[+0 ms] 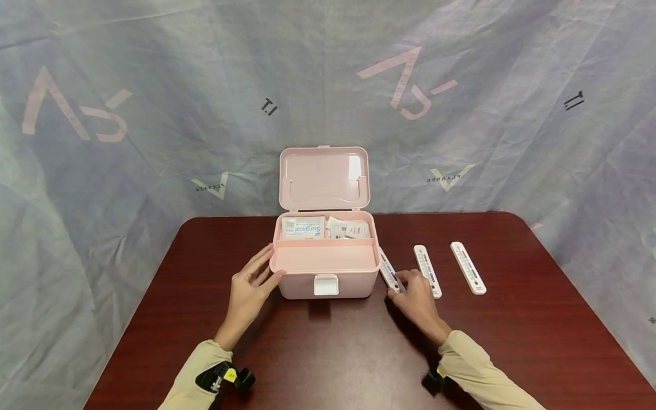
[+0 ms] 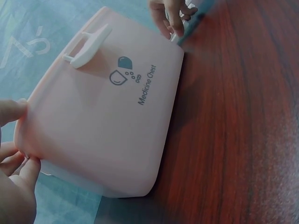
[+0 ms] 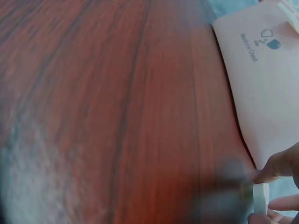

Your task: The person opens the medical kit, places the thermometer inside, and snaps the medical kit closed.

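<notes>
Glossy, wood-grained worktop (image 1: 333, 353) up front, and look: the left hand (image 1: 251, 290) grips the smooth pink plastic chest (image 1: 302, 286) by its front left corner, while the right hand (image 1: 417, 299) pinches a slim white thermometer (image 1: 388, 270) beside the chest's right wall. 2 more flat, round-ended thermometers (image 1: 468, 267) lie farther right. Crinkly packets (image 1: 307, 228) fill 2 rear compartments; behind, the rounded lid (image 1: 324, 176) stands up; farthest, creased grey cloth (image 1: 328, 68).

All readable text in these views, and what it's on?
"Medicine Chest": front of pink box
"Surgical": white packet inside it, upside down in the head view
"PLANNER": backdrop, mirrored
"T.I": backdrop
Too small or blurred: thermometers, second packet, yellow wrist tag. Backdrop's large stylised letters: uncertain.
</notes>
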{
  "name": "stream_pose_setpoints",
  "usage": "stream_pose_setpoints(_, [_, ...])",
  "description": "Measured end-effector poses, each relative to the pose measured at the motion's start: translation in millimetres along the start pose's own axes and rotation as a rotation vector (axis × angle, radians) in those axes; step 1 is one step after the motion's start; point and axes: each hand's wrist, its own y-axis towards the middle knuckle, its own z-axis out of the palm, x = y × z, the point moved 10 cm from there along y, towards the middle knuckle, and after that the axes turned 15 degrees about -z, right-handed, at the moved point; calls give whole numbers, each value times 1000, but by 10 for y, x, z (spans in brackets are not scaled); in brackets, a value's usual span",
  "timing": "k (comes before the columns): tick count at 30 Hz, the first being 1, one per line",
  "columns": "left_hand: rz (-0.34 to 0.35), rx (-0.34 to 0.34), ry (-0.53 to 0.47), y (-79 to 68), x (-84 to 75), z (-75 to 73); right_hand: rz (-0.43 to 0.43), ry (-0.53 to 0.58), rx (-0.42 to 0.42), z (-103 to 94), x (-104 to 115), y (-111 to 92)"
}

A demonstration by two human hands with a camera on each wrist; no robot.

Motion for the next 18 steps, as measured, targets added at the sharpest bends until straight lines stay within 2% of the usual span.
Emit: stream_pose_setpoints(18, [25, 21, 5, -11, -24, 16, -22, 4, 8, -225, -9, 54])
